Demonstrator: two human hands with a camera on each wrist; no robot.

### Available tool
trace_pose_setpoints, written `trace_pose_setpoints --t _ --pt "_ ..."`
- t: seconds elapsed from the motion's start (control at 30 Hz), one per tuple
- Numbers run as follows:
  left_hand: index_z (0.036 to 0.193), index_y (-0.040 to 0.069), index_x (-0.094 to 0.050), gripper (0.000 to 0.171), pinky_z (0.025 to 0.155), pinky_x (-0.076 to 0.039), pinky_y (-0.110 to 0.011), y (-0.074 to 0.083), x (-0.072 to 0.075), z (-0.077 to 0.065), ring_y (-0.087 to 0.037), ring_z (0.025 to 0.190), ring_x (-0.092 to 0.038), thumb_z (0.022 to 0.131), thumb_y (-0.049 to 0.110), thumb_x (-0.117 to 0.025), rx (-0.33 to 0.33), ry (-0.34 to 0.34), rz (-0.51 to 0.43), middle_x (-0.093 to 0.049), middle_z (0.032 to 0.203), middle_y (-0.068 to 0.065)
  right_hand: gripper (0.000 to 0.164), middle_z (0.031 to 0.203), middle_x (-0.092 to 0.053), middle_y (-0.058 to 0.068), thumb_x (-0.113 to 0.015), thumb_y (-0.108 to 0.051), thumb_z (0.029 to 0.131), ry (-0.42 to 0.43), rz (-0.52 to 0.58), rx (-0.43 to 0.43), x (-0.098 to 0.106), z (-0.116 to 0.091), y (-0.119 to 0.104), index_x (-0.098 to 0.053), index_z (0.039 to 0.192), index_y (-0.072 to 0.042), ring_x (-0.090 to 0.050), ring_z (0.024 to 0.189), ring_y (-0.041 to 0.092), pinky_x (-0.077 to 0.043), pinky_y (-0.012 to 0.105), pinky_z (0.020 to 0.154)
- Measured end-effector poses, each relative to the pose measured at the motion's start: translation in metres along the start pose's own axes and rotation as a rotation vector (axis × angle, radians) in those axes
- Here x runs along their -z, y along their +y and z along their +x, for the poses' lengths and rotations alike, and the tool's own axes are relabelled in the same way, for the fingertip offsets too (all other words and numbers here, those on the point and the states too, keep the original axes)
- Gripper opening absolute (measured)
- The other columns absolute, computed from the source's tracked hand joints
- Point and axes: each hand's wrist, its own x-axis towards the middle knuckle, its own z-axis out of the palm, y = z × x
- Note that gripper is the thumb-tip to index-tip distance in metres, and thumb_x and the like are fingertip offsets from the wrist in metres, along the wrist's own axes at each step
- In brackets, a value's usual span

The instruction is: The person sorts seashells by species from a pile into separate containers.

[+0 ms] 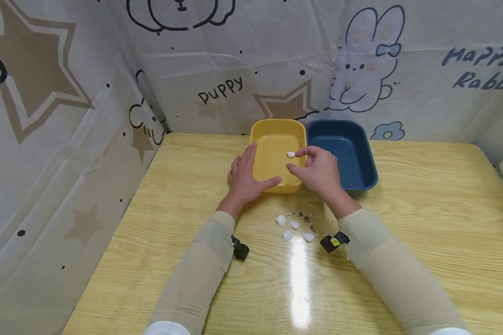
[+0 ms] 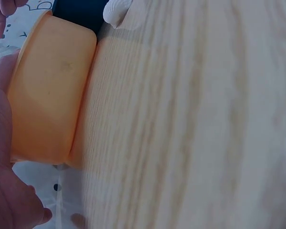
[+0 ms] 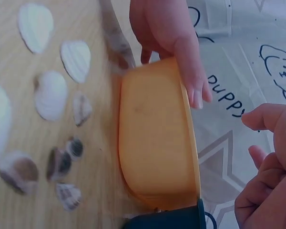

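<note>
My left hand (image 1: 248,177) rests on the near left corner of a yellow plastic bin (image 1: 272,188), its thumb over the near rim and its fingers fairly straight along the left side. Above the bin's right half is my right hand (image 1: 320,171), thumb and index finger spread apart. A small white seashell (image 1: 291,154) shows at the index fingertip in the head view; whether it touches the finger or is falling I cannot tell. In the right wrist view, no shell shows between the right fingers (image 3: 269,117). White shells (image 3: 51,95) and smaller dark-patterned shells (image 3: 59,163) lie before the bin.
A dark blue bin (image 1: 362,184) stands against the yellow bin's right side. Both sit near the back of a wooden table (image 1: 423,223). Behind hangs a printed cloth (image 1: 276,60) with cartoon drawings. Small black cameras (image 1: 241,250) are worn at both wrists.
</note>
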Motion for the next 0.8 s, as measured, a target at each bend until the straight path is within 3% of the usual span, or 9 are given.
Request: trace_pose_setpoints --t 0.5,0.8 --pt "0.161 0.037 0.0 0.119 0.111 -0.013 -0.058 0.001 0.003 -0.001 -0.036 0.147 -0.01 0.073 0.078 -0.068 -0.007 -0.009 0.003 -0.005 0.166 0.012 0.034 0.062 -0.047 0.006 -0.085 -0.029 0.08 -0.065 0.003 0.044 -0.004 -0.037 0.0 -0.07 0.102 -0.009 -0.046 0.056 0.023 -0.034 0.034 0.051" --pt "0.161 0.038 -0.001 0.119 0.112 -0.014 -0.057 0.001 0.002 -0.001 -0.034 0.147 -0.01 0.071 0.078 -0.069 0.003 -0.003 0.002 -0.005 0.166 0.013 0.036 0.06 -0.047 0.002 -0.085 -0.028 0.079 -0.139 0.005 0.069 -0.014 -0.059 0.011 -0.072 0.101 -0.003 -0.045 0.053 0.02 -0.034 0.033 0.05"
